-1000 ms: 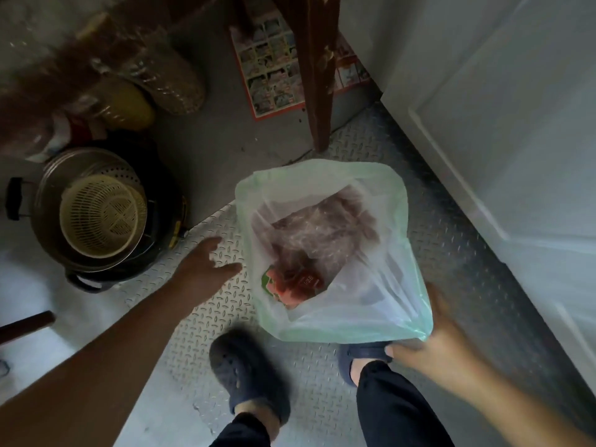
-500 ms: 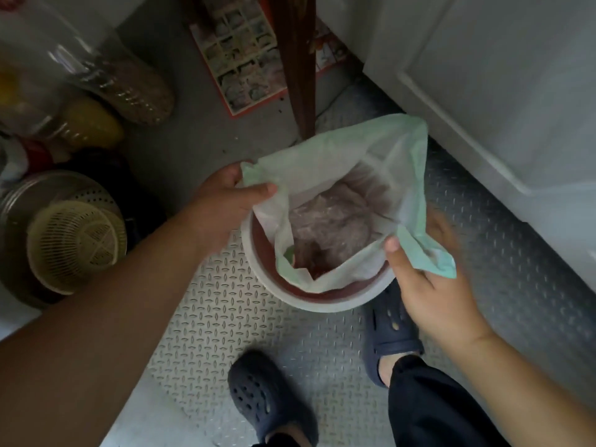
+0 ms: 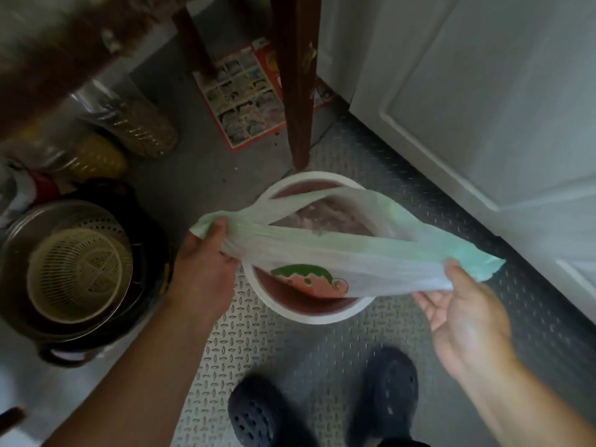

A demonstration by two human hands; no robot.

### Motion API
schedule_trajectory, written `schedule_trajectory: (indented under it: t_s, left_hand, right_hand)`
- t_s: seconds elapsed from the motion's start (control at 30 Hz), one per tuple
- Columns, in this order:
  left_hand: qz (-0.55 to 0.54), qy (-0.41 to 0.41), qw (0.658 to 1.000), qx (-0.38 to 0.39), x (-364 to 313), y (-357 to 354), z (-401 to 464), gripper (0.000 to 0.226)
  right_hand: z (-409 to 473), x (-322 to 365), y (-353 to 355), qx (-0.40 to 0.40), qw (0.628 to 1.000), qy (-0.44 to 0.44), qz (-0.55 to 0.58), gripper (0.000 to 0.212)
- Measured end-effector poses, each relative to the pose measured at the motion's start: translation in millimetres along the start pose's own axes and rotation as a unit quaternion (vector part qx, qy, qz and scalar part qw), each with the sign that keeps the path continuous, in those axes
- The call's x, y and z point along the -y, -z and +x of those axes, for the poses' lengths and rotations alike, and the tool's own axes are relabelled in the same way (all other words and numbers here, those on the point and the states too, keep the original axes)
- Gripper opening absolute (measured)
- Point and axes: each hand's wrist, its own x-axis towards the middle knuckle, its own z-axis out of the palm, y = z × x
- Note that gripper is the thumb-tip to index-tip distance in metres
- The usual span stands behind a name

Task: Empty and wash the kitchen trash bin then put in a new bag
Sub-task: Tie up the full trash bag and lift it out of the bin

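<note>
A round trash bin (image 3: 317,316) with a white rim and a dark red inside stands on the metal floor plate between my feet and a table leg. A thin pale green bag (image 3: 348,253) full of rubbish sits in it, with pinkish waste and a red and green wrapper showing through. My left hand (image 3: 206,256) pinches the bag's left edge. My right hand (image 3: 464,301) grips the right edge with thumb on top. The bag's mouth is stretched into a narrow slit across the bin.
A brown table leg (image 3: 298,82) rises just behind the bin. White cabinet doors (image 3: 483,101) run along the right. On the left, a metal pot holds a beige plastic colander (image 3: 79,274), with jars behind. A printed flyer (image 3: 248,95) lies on the floor.
Both hands have pulled the bag's edges apart and inward off the rim, flattening its open mouth into a slit. More of the bin's white rim is exposed.
</note>
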Motion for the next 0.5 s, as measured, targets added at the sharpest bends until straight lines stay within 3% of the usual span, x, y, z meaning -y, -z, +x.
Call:
schedule_trajectory:
  t_s: [0.2,0.33,0.43,0.5]
  left_hand:
    - [0.011,-0.047,0.997,-0.052,11,-10,11,0.008]
    - [0.011,-0.048,0.995,-0.089,6,-26,22,0.01]
    - [0.06,-0.056,0.991,-0.102,1,-32,29,0.018]
    - [0.089,-0.062,0.988,-0.113,-3,-36,32,0.027]
  right_hand:
    - [19,15,-16,-0.047,0.998,-0.027,0.025,0.013]
    - [34,36,-32,-0.065,0.996,-0.001,0.059,0.008]
    - [43,46,-42,-0.023,0.995,0.037,0.091,0.009]
    - [47,51,-51,0.048,0.99,0.053,0.12,0.012]
